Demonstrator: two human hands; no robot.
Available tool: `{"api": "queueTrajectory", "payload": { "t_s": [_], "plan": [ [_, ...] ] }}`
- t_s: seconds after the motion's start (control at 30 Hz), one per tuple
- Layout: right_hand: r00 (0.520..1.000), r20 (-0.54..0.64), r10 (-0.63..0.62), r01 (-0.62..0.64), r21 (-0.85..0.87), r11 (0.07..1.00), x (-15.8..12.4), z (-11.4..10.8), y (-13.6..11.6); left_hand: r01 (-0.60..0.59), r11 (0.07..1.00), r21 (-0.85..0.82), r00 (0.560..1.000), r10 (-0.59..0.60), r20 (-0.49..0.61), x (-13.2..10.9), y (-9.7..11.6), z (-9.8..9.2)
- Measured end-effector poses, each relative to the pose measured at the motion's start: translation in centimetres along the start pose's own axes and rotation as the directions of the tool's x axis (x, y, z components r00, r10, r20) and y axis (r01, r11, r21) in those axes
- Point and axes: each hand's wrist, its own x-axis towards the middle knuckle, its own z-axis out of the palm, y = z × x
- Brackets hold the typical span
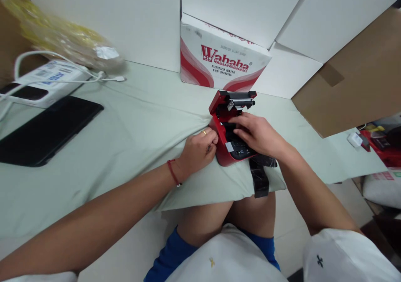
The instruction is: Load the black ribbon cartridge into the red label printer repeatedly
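Observation:
A small red device (226, 148) with a black keypad and its lid flipped up sits near the front edge of a table covered in pale green cloth (131, 119). My left hand (199, 150), wearing a ring and a red wrist string, is curled against the device's left side and steadies it. My right hand (258, 133) lies over the open compartment, fingers bent down into it; what they touch is hidden. A strip of black tape (260, 177) hangs from the device over the table edge.
A Wahaha carton (219, 60) stands just behind the device, with white boxes and a brown cardboard sheet (354, 77) around it. At the left lie a black tablet (44, 131), a white box with cable (46, 79) and a yellow plastic bag (59, 35). Red clutter sits at far right.

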Motion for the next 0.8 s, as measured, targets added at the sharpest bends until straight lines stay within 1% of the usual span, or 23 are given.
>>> {"api": "queueTrajectory", "payload": {
  "t_s": [0.07,0.13,0.23,0.3,0.4,0.47,0.6,0.67,0.73,0.8],
  "plan": [
    [0.994,-0.083,-0.077,0.085,0.094,0.992,-2.7,-0.3,-0.1,-0.003,1.000,-0.004,1.000,0.003,0.006,0.0,0.0,0.0],
    [0.980,-0.146,-0.133,0.151,0.118,0.981,-5.6,-0.1,-0.3,-0.006,1.000,-0.007,1.000,0.006,0.012,0.1,-0.1,0.0],
    [0.963,-0.230,-0.143,0.154,0.031,0.988,-9.3,1.0,-0.6,-0.013,1.000,-0.018,1.000,0.013,0.006,0.1,-0.1,0.0],
    [0.953,-0.265,-0.148,0.142,-0.042,0.989,-10.9,2.0,-0.7,-0.014,1.000,-0.024,1.000,0.014,0.004,0.1,-0.2,0.0],
    [0.942,-0.292,-0.165,0.145,-0.090,0.985,-12.0,3.5,-0.8,-0.013,1.000,-0.019,1.000,0.013,-0.016,0.0,-0.2,0.0],
    [0.936,-0.316,-0.158,0.137,-0.086,0.987,-12.2,4.2,-0.9,-0.002,1.000,-0.023,0.998,0.000,-0.060,0.0,-0.2,-0.1],
    [0.927,-0.360,-0.108,0.091,-0.062,0.994,-12.4,5.1,-1.3,0.088,0.995,-0.045,0.979,-0.095,-0.178,0.6,-0.1,-1.1],
    [0.927,-0.368,-0.077,0.066,-0.045,0.997,-12.4,5.5,-1.6,0.122,0.991,-0.062,0.958,-0.134,-0.253,1.5,0.0,-2.0],
    [0.923,-0.380,-0.053,0.049,-0.020,0.999,-12.5,5.9,-1.7,0.111,0.989,-0.101,0.942,-0.137,-0.306,2.9,0.1,-2.9],
    [0.912,-0.408,-0.041,0.046,0.003,0.999,-12.5,6.3,-1.8,0.074,0.981,-0.181,0.945,-0.127,-0.302,4.4,0.3,-3.7]
  ]
}}
